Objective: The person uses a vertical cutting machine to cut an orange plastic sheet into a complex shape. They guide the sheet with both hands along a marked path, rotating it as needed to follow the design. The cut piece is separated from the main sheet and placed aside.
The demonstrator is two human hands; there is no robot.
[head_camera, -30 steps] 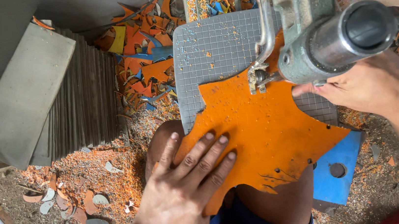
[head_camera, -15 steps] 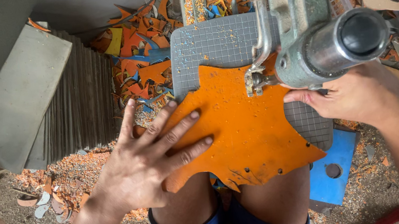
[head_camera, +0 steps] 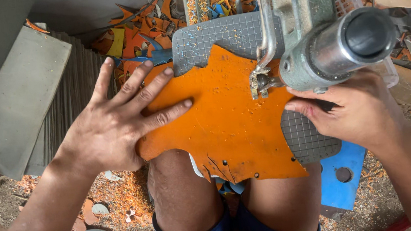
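My left hand has slid up onto the orange sheet's left edge — the sheet has turned under the saw head.
Both hands press flat, fingers spread, right hand beside the blade; sheet looks thin, stiff, light, jagged-edged — I'd hold its broad margins on the gridded grey table.

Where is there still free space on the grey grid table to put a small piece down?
The grey grid table is bare above the orange sheet, left of the saw arm. A smaller patch lies under the right hand. Around the blade and left hand, it is crowded.
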